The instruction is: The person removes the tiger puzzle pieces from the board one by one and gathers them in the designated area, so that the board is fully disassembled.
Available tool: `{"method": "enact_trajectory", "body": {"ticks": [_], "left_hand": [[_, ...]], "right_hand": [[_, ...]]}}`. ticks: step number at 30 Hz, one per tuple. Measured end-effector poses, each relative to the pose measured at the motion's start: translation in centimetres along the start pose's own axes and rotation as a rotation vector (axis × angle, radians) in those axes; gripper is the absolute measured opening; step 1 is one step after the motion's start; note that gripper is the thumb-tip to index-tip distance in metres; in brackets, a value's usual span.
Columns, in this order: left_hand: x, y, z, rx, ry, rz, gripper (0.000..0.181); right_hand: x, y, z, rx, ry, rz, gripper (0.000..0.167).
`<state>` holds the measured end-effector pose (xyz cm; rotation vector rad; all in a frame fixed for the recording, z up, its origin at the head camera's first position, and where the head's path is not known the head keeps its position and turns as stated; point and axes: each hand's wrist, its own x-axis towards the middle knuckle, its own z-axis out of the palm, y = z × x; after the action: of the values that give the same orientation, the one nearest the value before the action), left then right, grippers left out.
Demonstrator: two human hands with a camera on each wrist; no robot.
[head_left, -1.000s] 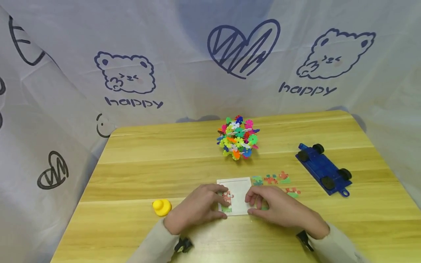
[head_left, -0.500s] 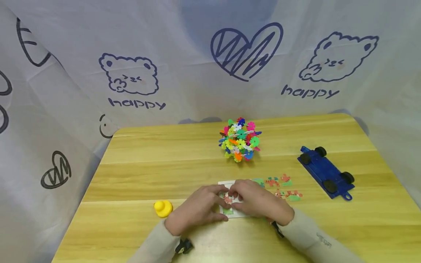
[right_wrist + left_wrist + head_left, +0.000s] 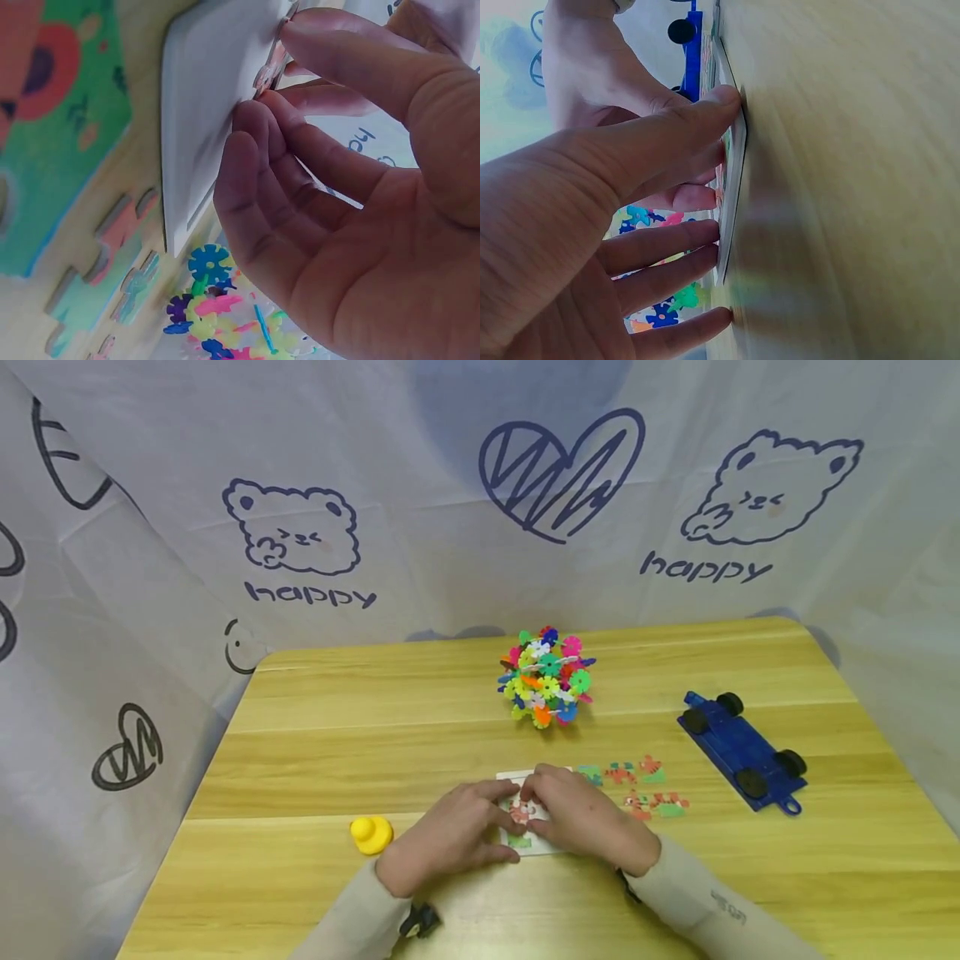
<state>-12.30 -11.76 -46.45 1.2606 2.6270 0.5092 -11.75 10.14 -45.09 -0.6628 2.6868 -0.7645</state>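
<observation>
A white puzzle tray (image 3: 544,846) lies flat on the table before me, with tiger-patterned jigsaw pieces (image 3: 519,841) along its left side. My left hand (image 3: 453,828) rests at the tray's left, fingers fairly straight; in the left wrist view its thumb (image 3: 724,99) touches the near edge and two fingertips meet the far part. My right hand (image 3: 588,821) is over the tray, thumb and index finger pinching a small jigsaw piece (image 3: 268,71) at its surface. The hands hide much of the tray and most of this piece.
Several loose jigsaw pieces (image 3: 621,772) lie right of the tray. A ball of colourful flower-shaped discs (image 3: 546,681) stands behind it. An upturned blue toy car (image 3: 741,750) is at the right, a yellow toy duck (image 3: 372,835) at the left. A printed cloth (image 3: 427,560) hangs behind the table.
My right hand has moved left from the tray's right edge to over the pieces inside it, then shifted only slightly. The left hand has stayed on the tray.
</observation>
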Motion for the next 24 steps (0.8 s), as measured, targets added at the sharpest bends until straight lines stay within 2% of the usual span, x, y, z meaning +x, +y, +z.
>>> {"method": "enact_trajectory", "body": {"ticks": [8, 11, 14, 17, 24], "left_hand": [[0.08, -0.09, -0.02, -0.001, 0.019, 0.024, 0.031], [0.08, -0.10, 0.01, 0.001, 0.028, 0.037, 0.031], [0.07, -0.10, -0.02, 0.002, 0.040, 0.049, 0.030], [0.07, -0.14, -0.03, -0.004, 0.043, 0.050, 0.031], [0.05, -0.21, 0.05, 0.008, 0.023, 0.043, 0.031]], "right_hand": [[0.26, -0.01, 0.13, 0.042, -0.005, 0.053, 0.025], [0.30, 0.08, 0.13, 0.101, 0.005, 0.066, 0.017], [0.34, 0.31, -0.15, 0.172, 0.014, 0.049, 0.008], [0.35, 0.52, -0.42, 0.226, 0.013, 0.025, 0.011], [0.34, 0.77, -0.68, 0.251, 0.009, 0.024, 0.012]]}}
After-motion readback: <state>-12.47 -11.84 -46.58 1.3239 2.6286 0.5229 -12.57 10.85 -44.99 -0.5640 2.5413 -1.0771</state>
